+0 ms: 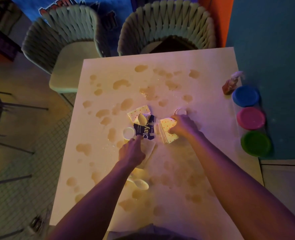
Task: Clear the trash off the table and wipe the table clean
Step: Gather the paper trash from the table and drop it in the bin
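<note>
Stained table [204,153]: right hand [182,126] hides its fingers in dotted napkin [167,129].

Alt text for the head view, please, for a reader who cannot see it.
A person's right hand grips a dotted napkin while the left hand touches a dark blue wrapper at the middle of a white table blotched with brown spills.

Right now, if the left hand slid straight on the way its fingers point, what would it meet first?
Probably the torn dark-blue printed wrapper, which the left hand already touches at its fingertips; depth is unclear.
</note>
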The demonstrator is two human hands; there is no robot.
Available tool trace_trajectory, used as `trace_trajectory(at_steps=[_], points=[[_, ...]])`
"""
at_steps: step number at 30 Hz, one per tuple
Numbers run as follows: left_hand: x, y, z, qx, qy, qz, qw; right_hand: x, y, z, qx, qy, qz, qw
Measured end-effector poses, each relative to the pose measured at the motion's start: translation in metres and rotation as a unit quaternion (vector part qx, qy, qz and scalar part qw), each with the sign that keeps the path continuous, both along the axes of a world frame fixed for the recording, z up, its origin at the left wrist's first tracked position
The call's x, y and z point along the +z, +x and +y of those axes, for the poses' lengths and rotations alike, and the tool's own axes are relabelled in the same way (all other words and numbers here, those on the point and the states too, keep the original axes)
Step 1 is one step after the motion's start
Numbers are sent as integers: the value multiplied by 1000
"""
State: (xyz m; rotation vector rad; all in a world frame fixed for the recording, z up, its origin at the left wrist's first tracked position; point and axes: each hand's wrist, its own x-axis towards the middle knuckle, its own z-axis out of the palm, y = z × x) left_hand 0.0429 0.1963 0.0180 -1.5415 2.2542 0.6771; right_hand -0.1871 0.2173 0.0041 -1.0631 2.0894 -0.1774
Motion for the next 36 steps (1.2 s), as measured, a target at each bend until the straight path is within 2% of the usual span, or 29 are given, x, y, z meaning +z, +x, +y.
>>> trace_trajectory(at_steps=[5,10,18,21,28,30,33,36], points=[[4,2,3,32,33,30,998,-2,6,0,1,30,34,999],[8,10,4,77,69,86,991,-2,12,7,-24,53,5,998],[6,37,-1,173,96,179,964,-1,24,18,-83,9,-13,996],[11,51,-3,219,106,201,949,2,35,28,-82,5,32,996],[20,79,2,251,106,239,932,6,53,52,-86,39,130,987],[23,88,4,251,107,253,928,7,60,55,-100,26,119,987],[27,103,6,238,110,271,926,11,75,60,-156,-25,57,986],[30,115,5,213,116,292,925,19,95,68,-210,-62,49,975]])
